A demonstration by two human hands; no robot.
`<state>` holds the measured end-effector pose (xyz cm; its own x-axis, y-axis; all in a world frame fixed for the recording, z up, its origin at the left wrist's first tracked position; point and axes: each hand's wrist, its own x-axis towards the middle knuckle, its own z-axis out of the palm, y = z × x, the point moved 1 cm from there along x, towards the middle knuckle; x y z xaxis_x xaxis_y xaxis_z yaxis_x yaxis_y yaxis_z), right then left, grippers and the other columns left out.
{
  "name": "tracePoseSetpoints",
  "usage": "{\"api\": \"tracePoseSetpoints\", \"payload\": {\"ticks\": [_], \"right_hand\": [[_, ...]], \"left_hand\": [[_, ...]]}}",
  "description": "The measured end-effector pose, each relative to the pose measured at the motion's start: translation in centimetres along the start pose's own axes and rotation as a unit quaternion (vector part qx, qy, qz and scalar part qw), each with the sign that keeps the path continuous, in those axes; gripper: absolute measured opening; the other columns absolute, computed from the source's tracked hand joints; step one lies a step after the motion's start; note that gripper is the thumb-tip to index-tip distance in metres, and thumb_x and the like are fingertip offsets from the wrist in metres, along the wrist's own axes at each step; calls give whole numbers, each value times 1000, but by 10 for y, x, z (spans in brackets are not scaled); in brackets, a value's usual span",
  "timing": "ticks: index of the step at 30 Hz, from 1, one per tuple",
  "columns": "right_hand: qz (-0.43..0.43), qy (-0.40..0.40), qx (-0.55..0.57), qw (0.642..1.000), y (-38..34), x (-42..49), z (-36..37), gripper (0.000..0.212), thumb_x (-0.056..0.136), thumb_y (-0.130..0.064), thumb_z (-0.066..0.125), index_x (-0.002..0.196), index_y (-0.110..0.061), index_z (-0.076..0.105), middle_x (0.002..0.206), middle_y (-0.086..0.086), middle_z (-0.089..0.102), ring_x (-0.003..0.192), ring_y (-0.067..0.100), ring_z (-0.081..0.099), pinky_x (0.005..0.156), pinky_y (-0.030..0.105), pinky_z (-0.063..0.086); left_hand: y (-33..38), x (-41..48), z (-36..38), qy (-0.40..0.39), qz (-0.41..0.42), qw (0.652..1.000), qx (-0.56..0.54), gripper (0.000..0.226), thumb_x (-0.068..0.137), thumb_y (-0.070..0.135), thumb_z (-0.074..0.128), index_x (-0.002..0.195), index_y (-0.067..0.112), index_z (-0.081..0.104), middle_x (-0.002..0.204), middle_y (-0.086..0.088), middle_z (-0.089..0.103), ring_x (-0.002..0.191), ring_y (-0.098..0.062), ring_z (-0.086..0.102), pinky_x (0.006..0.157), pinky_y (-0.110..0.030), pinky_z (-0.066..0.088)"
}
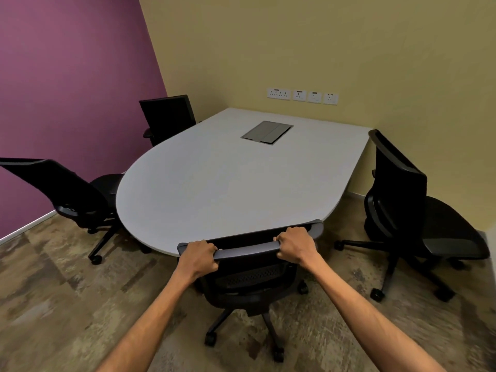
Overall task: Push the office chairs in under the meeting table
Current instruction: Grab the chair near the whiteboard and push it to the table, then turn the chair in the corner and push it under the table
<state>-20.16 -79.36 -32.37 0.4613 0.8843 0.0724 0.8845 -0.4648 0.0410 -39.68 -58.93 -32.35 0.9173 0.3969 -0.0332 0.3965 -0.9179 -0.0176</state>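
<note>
A grey meeting table (214,183) with a rounded near end fills the middle of the room. Right in front of me stands a black office chair (249,277), its backrest top against the table's near edge and its seat hidden under the tabletop. My left hand (200,255) grips the left end of the backrest's top bar. My right hand (295,244) grips the right end. A second chair (80,194) sits at the table's left side, partly under it. A third chair (167,118) stands at the far left. A fourth chair (413,208) stands at the right, turned away from the table.
A purple wall (67,89) runs along the left and a yellow wall (322,49) behind and to the right, with wall sockets (303,95). A grey cable hatch (267,132) sits in the tabletop. Patterned carpet (67,304) covers the floor around me.
</note>
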Motion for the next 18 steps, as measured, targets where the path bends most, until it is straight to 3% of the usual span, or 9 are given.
{"api": "tracePoseSetpoints", "payload": {"ticks": [8,11,13,15,18], "right_hand": [[6,34,19,999,-4,-7,1,22,79,-33,53,72,-20,69,54,-1,58,46,18,41,50,27,25],[-5,51,63,997,-3,-13,0,21,67,-38,48,58,-19,51,48,-4,43,45,15,33,50,29,26],[-22,91,65,993,3,-19,1,44,74,-63,46,65,-20,50,60,-8,46,54,13,37,60,33,32],[-34,148,60,987,13,-29,0,60,76,-83,37,79,-25,52,76,-9,48,67,11,40,73,32,30],[-5,216,57,975,39,-42,-11,62,78,-83,39,98,-26,53,95,-5,54,83,13,47,83,34,32]], "left_hand": [[1,-7,-3,-10,-7,1000,0,25,70,29,56,83,15,73,74,-2,72,68,-22,65,68,-34,53],[4,-14,-3,47,3,998,-42,36,72,53,57,71,17,62,62,1,65,59,-20,60,59,-33,49],[9,-21,-4,112,37,991,-66,56,72,76,58,70,20,55,57,7,59,51,-13,55,52,-31,46],[19,-24,-8,163,77,978,-107,61,70,85,55,80,24,53,64,12,57,55,-8,53,55,-26,45],[42,-14,-21,209,118,957,-163,63,74,82,52,105,27,51,99,9,59,84,-10,54,76,-27,42]]}}
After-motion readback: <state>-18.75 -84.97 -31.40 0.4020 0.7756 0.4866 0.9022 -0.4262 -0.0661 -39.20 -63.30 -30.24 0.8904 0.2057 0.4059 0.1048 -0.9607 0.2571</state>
